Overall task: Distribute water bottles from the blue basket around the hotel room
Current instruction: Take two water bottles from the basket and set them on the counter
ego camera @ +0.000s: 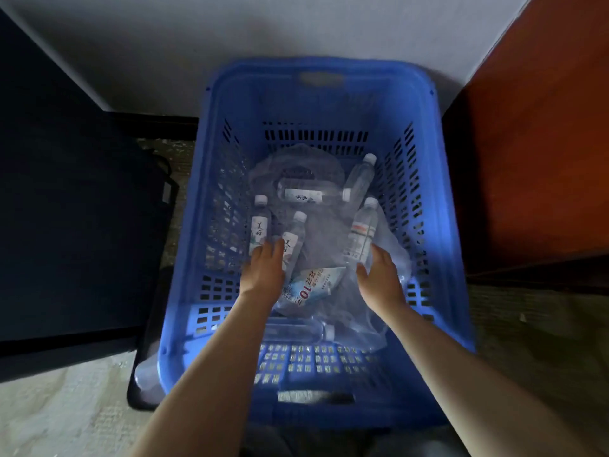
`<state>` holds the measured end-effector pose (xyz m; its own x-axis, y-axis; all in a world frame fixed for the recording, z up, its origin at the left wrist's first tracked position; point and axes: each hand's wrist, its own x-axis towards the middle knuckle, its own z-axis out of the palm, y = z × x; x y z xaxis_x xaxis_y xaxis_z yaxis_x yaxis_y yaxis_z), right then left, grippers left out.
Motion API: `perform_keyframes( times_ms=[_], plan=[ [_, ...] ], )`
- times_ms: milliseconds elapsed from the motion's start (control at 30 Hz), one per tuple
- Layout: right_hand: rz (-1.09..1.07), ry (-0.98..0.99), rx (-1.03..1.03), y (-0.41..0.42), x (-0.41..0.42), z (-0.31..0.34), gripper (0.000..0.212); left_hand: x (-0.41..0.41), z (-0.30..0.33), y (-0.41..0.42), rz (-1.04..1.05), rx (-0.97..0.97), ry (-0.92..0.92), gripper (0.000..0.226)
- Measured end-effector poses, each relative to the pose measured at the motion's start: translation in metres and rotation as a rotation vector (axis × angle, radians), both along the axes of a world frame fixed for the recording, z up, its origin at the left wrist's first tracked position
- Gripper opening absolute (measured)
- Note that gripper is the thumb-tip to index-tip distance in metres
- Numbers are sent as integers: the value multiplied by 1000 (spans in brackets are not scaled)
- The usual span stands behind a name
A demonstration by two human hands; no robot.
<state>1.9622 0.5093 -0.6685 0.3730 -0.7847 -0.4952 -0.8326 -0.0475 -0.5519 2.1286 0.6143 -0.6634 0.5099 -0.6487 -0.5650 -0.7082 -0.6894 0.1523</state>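
Note:
A deep blue plastic basket (441, 199) with slotted walls stands on the floor below me. Several clear water bottles with white caps lie in it on crumpled clear plastic wrap (316, 235). My left hand (263, 270) reaches down with its fingers spread over the lower ends of two bottles at the left (259, 225) (294, 237). My right hand (380, 277) is open, its fingers and thumb on either side of the base of a bottle at the right (361, 234). Two more bottles (301, 195) (359, 176) lie at the far end, another (296, 329) near me.
A dark blue piece of furniture (66, 192) stands left of the basket, with a black bag (164, 192) beside it. A reddish-brown wooden panel (540, 143) rises at the right. A white wall (263, 34) is behind. Patterned carpet (66, 407) covers the floor.

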Motion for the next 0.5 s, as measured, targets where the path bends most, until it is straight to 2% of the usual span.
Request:
perform_keyframes(
  times_ms=[233,400,500],
  plan=[
    [-105,-16,-33,-24,19,-70,46,2,-70,-16,49,17,66,57],
    [-150,-45,-25,-30,28,-97,50,10,-99,-27,196,27,168,62],
    [-141,20,-101,-32,34,-110,51,14,-111,-28,243,29,179,61]
  ],
)
